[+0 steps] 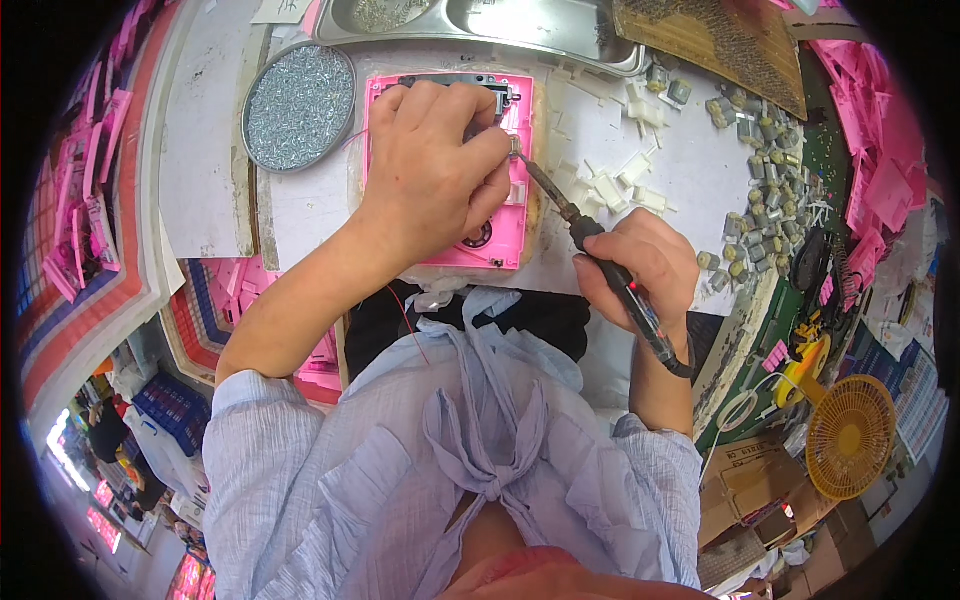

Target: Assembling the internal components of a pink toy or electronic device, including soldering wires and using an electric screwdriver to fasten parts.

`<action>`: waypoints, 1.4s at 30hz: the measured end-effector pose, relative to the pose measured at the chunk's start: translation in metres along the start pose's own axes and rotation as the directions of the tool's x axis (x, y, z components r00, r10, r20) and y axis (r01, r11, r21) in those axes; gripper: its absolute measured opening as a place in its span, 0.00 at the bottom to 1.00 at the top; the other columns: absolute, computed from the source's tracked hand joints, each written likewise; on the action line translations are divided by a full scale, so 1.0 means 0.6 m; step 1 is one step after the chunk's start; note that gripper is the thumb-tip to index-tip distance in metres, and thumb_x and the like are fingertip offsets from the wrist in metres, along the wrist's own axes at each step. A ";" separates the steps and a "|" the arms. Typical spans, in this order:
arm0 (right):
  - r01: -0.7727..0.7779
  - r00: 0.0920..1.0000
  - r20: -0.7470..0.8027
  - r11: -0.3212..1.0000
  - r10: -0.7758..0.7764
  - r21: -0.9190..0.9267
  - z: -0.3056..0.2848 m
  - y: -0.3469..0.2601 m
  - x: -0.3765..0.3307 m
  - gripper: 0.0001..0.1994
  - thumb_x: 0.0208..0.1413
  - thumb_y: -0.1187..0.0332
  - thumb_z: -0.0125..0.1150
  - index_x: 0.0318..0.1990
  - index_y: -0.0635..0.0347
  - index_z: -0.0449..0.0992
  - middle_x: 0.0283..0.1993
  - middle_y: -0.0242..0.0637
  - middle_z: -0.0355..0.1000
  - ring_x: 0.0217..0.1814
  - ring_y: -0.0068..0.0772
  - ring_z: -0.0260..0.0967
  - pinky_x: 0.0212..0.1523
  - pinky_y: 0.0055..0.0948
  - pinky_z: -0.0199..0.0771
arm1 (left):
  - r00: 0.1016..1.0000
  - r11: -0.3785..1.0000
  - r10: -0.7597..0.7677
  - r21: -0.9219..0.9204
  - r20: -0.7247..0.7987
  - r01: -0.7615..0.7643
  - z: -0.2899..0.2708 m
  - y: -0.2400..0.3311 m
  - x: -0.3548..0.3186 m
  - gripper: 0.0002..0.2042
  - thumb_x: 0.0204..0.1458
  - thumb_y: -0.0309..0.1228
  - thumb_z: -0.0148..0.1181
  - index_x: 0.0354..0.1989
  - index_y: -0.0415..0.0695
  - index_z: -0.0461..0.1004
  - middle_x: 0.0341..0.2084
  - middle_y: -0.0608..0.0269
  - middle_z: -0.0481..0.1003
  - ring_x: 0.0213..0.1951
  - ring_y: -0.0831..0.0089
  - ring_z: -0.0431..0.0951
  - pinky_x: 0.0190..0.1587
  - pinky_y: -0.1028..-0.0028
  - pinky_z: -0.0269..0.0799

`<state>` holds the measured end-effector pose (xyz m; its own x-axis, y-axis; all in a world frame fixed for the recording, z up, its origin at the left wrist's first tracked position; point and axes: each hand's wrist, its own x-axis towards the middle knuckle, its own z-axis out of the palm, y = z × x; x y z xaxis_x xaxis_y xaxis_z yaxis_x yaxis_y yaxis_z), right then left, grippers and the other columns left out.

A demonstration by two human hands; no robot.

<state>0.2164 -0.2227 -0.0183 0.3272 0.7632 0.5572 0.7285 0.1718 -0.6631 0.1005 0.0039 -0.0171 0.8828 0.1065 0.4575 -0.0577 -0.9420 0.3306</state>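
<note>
A pink plastic housing (511,238) lies on the white work surface before me, a black mechanism along its far edge. My left hand (432,155) rests over it with curled fingers; whatever they pinch is hidden beneath them. In my right hand (645,262) is a soldering iron (584,230) with a black handle, gripped like a pen. Its tip reaches the housing's right side, at or very near a small metal part (515,145) beside my left fingertips. A thin red wire (407,318) hangs below the housing's near edge.
A round dish (245,118) of small screws stands left of the housing. Beyond is a metal tray (530,22). White plastic pieces (632,170) and many small motors (765,200) lie to the right, near a brown board (715,45). A yellow fan (850,437) stands lower right.
</note>
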 end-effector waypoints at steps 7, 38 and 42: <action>-0.003 1.000 0.027 1.000 0.004 -0.015 0.002 -0.002 0.005 0.17 0.41 0.81 0.73 0.41 0.63 0.77 0.25 0.35 0.75 0.21 0.34 0.68 0.22 0.29 0.65 | 1.000 1.000 -0.008 0.005 0.008 0.008 0.000 0.003 0.002 0.07 0.40 0.32 0.67 0.28 0.49 0.77 0.40 0.66 0.73 0.43 0.64 0.70 0.50 0.58 0.59; -0.285 0.942 -0.147 0.951 0.301 0.122 0.030 -0.026 -0.023 0.16 0.43 0.79 0.77 0.40 0.62 0.79 0.23 0.35 0.72 0.20 0.28 0.65 0.22 0.26 0.62 | 1.000 0.999 -0.023 0.033 0.019 0.022 -0.001 0.009 0.002 0.08 0.42 0.31 0.68 0.30 0.48 0.77 0.40 0.64 0.72 0.43 0.62 0.71 0.50 0.60 0.59; -0.294 0.937 -0.155 0.948 0.312 0.125 0.032 -0.025 -0.022 0.15 0.43 0.79 0.76 0.40 0.62 0.79 0.24 0.35 0.72 0.21 0.28 0.66 0.22 0.26 0.62 | 1.000 0.999 -0.021 0.037 0.022 0.020 -0.002 0.009 0.001 0.07 0.42 0.30 0.68 0.31 0.48 0.77 0.40 0.64 0.72 0.43 0.62 0.71 0.50 0.60 0.58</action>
<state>0.1896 -0.2235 -0.0252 0.6272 0.6723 0.3932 0.5190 0.0157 -0.8546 0.1002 -0.0009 -0.0139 0.8941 0.1191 0.4318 -0.0226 -0.9508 0.3090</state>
